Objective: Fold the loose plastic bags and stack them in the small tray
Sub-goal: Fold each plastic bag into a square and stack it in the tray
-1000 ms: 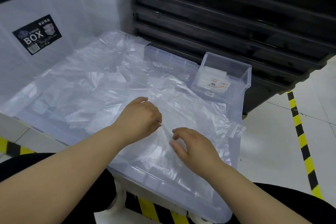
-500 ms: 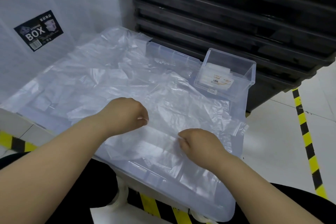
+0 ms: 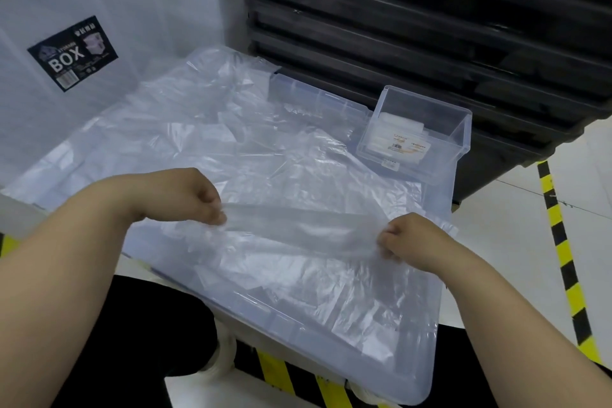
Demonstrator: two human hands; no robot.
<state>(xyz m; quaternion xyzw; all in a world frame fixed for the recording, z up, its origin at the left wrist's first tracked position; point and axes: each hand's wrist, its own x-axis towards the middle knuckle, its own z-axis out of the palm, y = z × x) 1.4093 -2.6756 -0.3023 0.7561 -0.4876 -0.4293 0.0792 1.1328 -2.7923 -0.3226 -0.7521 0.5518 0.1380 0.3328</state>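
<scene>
- The left grip (image 3: 185, 199) and right grip (image 3: 418, 242) each pinch one end of a plastic bag (image 3: 298, 225) with curled fingers. The bag is pulled into a long band between them, in front of the small tray (image 3: 464, 129) and raised over the pile.
- The small tray sits on the far right corner of a large clear lid (image 3: 364, 364), with flat folded bags (image 3: 399, 129) inside.
- Loose bags (image 3: 231, 142) lie crumpled left of and in front of the tray, covering most of the lid and spreading under the held bag.
- Stacked black crates (image 3: 430, 26) stand close behind the tray.
- A white storage box (image 3: 64, 56) labelled BOX stands far left of it.
- Yellow-black floor tape (image 3: 563, 258) runs to its right.
</scene>
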